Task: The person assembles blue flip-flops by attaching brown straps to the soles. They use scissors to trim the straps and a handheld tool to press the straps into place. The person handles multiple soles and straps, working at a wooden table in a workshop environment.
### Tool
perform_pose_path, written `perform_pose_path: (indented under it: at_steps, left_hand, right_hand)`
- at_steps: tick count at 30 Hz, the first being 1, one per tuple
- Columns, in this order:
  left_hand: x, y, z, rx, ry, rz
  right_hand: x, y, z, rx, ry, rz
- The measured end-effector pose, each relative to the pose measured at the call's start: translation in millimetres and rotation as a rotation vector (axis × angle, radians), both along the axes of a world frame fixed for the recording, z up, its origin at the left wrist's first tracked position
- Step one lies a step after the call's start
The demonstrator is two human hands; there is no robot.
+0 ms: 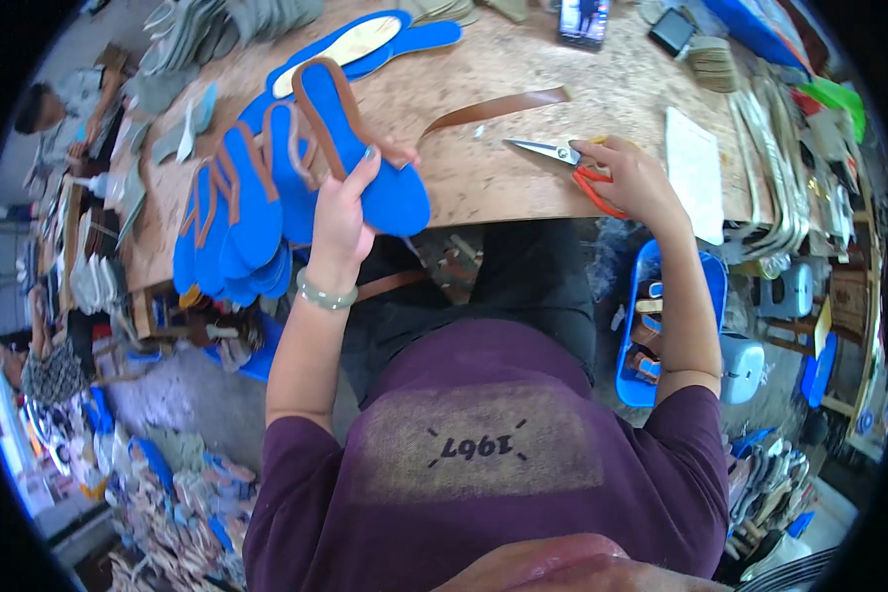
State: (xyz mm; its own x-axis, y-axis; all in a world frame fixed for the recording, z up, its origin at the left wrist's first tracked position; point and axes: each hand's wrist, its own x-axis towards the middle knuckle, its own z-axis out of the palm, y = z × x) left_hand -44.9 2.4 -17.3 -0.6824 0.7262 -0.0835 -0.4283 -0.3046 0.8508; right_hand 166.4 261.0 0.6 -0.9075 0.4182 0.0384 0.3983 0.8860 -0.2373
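My left hand [340, 222] is closed on a blue insole [397, 202] edged with a brown strip, the thumb on its top face and the fingers mostly hidden. Its narrow far end reaches over the workbench [523, 187]. Fingers wrapped round orange handles, my right hand [629, 176] grips a pair of scissors [559, 151], whose blades point left above the wood. Between the two hands a loose brown strip [493, 106] curves across the bench. Left of my left hand, several more blue insoles [252, 217] with brown strips overlap at the bench edge.
Blue and cream insoles [355, 44] lie farther back, near a phone [584, 22]. A white paper sheet [694, 178] lies right of my right hand, with bundled strips [775, 168] beyond it. Below the bench is a blue basket [637, 390]. Other people sit at far left.
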Motion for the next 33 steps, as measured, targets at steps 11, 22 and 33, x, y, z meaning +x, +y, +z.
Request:
perform_pose_path:
  at_steps: [11, 22, 33]
  left_hand:
    - [56.9, 14.8, 21.8, 0.023, 0.156, 0.158]
    - [-58.7, -108.4, 57.9, -0.476, 0.576, 0.464]
    - [-55.3, -79.1, 36.2, -1.205, 1.536, 0.139]
  right_hand:
    - [-83.5, -137.7, -24.3, -1.062, 0.609, 0.061]
    - [-223.2, -83.7, -14.9, -0.428, 0.484, 0.372]
    - [-363.3, -3.8, -41.6, 0.137, 0.178, 0.642]
